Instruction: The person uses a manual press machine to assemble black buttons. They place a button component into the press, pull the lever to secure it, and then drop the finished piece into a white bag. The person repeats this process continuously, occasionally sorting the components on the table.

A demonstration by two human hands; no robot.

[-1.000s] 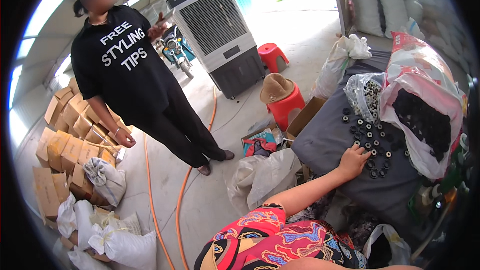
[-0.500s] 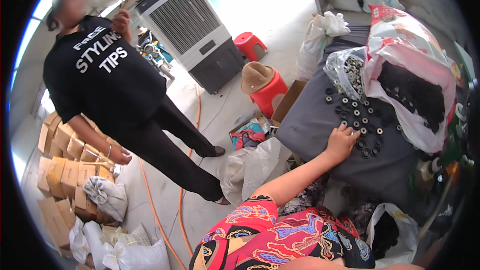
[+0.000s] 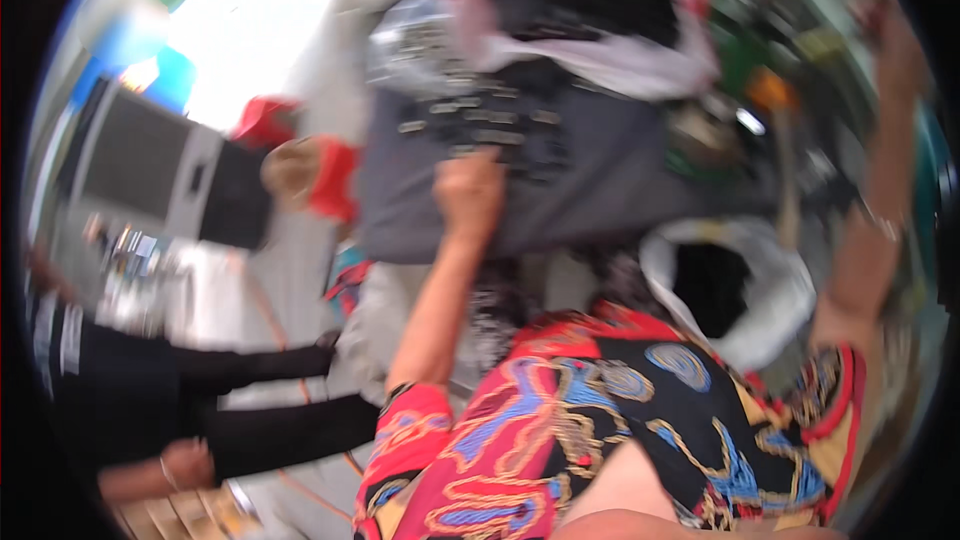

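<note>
Motion blurs the whole picture. My left hand (image 3: pixel 470 190) reaches over a grey cloth-covered surface (image 3: pixel 600 180), its fingertips at the near edge of a scatter of small round black parts (image 3: pixel 490 118), several with pale centres. Whether its fingers grip one of them is too smeared to see. Behind the scatter lie a clear plastic bag (image 3: pixel 420 50) of similar small parts and a big pink-and-white sack (image 3: pixel 610 75), its mouth open on a black filling. My right hand (image 3: pixel 872 10) is raised at the far right, beside blurred greenish equipment; its fingers are indistinct.
A white bag (image 3: pixel 790 310) with black contents stands near my lap on the right. On the left are red stools (image 3: pixel 338 180), one with a brown hat (image 3: pixel 292 170), an air cooler (image 3: pixel 135 155), and a person in black clothes (image 3: pixel 120 390). An orange hose (image 3: pixel 262 300) crosses the floor.
My view has swung to the right, so the table now lies ahead and the person sits lower left. My right arm has come into view. My left hand stays by the small parts.
</note>
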